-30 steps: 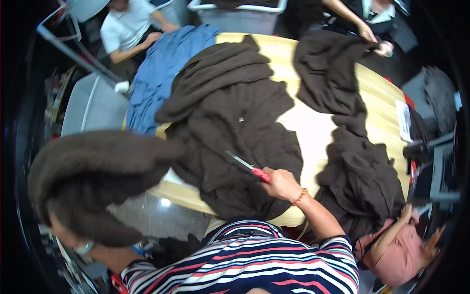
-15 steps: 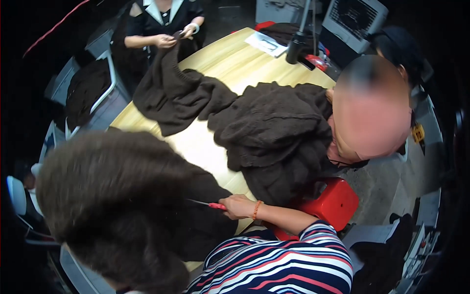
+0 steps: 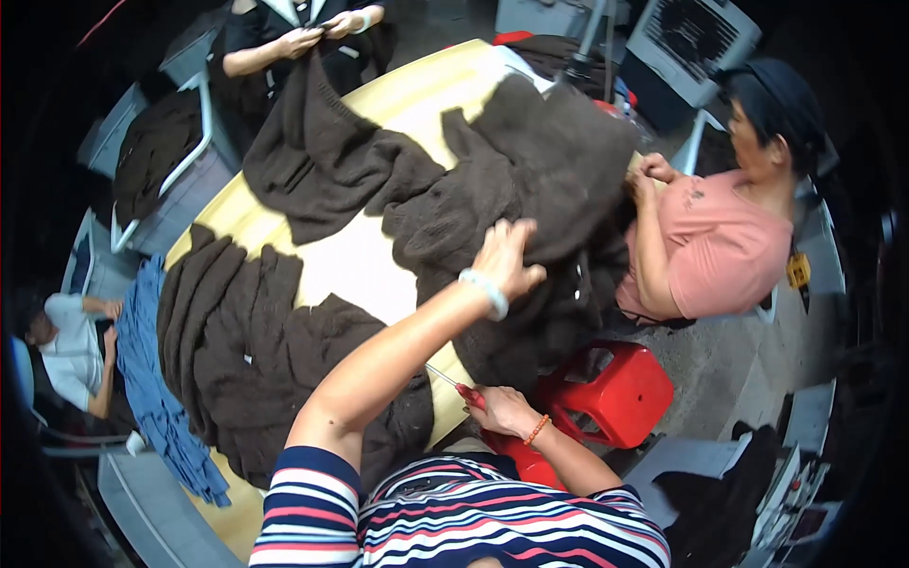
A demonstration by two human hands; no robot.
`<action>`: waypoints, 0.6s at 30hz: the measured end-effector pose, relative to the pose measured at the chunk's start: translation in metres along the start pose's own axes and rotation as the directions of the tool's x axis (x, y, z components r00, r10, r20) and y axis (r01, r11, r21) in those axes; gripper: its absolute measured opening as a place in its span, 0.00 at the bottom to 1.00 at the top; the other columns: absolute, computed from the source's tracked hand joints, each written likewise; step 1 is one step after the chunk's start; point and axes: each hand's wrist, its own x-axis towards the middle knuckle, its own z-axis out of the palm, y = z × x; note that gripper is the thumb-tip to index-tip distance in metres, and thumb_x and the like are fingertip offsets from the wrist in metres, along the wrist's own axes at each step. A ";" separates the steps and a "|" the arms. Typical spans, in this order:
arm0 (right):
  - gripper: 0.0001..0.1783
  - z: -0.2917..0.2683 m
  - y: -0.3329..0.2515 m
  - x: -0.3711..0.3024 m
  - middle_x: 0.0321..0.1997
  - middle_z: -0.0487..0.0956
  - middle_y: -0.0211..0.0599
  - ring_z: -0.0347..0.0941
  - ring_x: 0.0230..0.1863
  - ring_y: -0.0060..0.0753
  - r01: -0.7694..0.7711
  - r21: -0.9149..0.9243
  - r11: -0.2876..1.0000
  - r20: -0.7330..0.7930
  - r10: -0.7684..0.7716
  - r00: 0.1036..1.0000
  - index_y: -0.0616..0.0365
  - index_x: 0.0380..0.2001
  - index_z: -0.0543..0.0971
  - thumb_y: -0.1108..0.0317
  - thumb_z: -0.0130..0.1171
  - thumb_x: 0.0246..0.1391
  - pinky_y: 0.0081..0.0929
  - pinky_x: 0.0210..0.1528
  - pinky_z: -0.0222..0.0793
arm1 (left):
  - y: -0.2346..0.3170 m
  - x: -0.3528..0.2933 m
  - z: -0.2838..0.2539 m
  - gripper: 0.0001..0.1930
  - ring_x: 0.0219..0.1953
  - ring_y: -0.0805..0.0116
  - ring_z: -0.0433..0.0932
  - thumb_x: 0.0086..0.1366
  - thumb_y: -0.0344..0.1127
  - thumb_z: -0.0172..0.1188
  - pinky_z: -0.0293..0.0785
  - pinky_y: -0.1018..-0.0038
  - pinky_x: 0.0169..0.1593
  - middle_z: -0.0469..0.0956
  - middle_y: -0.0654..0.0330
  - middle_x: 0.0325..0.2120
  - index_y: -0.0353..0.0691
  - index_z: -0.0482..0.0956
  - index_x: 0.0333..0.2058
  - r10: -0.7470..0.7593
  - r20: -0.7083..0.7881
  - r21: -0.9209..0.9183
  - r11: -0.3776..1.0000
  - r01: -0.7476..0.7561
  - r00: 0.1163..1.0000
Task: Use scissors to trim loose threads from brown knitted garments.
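My left hand (image 3: 508, 260), a pale bracelet at its wrist, reaches across to the heap of dark brown knit garments (image 3: 464, 213) in the middle of the table. Its fingers are apart and hold nothing; whether they touch the cloth I cannot tell. My right hand (image 3: 502, 412) is closed around red-handled scissors (image 3: 469, 395), whose thin metal tip points up and left by the table's near edge. Left of my forearms lies a second pile of brown knit garments (image 3: 241, 350), loosely folded, with a small white tag showing.
A person in pink (image 3: 720, 246) sits at the right. Another (image 3: 294, 43) holds a brown garment at the far side, and a third (image 3: 76, 346) is at left beside blue cloth (image 3: 156, 379). Around the table (image 3: 365, 265) stand a red stool (image 3: 615, 393) and grey bins (image 3: 204, 142).
The raised brown garment at left has come down onto the pile, uncovering blue cloth. My left hand, hidden before, now stretches over the middle heap. My right hand has shifted slightly right.
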 end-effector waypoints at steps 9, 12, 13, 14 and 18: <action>0.16 -0.008 -0.023 0.024 0.33 0.80 0.53 0.77 0.40 0.59 0.110 -0.118 0.987 0.060 -0.103 0.993 0.53 0.39 0.78 0.55 0.60 0.53 0.49 0.42 0.72 | -0.121 -0.247 -0.198 0.29 0.46 0.48 0.71 0.39 0.34 0.71 0.68 0.57 0.49 0.72 0.50 0.42 0.41 0.75 0.45 -0.092 -0.651 0.491 0.706 0.510 0.754; 0.15 -0.003 -0.052 0.057 0.31 0.80 0.54 0.77 0.37 0.61 0.224 -0.184 0.957 0.147 -0.199 0.969 0.55 0.37 0.77 0.56 0.60 0.53 0.49 0.41 0.72 | -0.168 -0.353 -0.252 0.51 0.67 0.42 0.49 0.45 0.41 0.75 0.50 0.45 0.63 0.54 0.45 0.64 0.47 0.56 0.66 -0.171 -0.849 0.447 0.269 0.853 0.500; 0.15 0.001 -0.064 0.067 0.29 0.80 0.54 0.76 0.36 0.61 0.261 -0.197 0.945 0.183 -0.226 0.957 0.56 0.37 0.77 0.56 0.60 0.54 0.50 0.40 0.72 | -0.179 -0.377 -0.269 0.52 0.67 0.42 0.50 0.45 0.42 0.75 0.50 0.45 0.63 0.54 0.45 0.64 0.47 0.54 0.67 -0.217 -0.867 0.404 0.221 0.888 0.449; 0.15 0.004 -0.080 0.075 0.29 0.80 0.54 0.76 0.36 0.61 0.286 -0.213 0.934 0.206 -0.244 0.948 0.56 0.37 0.77 0.56 0.60 0.54 0.50 0.40 0.72 | -0.190 -0.395 -0.283 0.54 0.67 0.42 0.50 0.45 0.43 0.76 0.50 0.45 0.64 0.54 0.46 0.65 0.48 0.52 0.68 -0.259 -0.881 0.362 0.174 0.916 0.397; 0.13 0.016 -0.152 0.098 0.25 0.78 0.54 0.76 0.32 0.62 0.512 -0.329 0.794 0.273 -0.439 0.856 0.56 0.34 0.75 0.57 0.60 0.54 0.50 0.37 0.71 | -0.275 -0.441 -0.310 0.56 0.68 0.44 0.49 0.46 0.44 0.75 0.49 0.45 0.64 0.61 0.52 0.63 0.52 0.47 0.69 -0.475 -0.856 0.130 0.187 0.974 0.206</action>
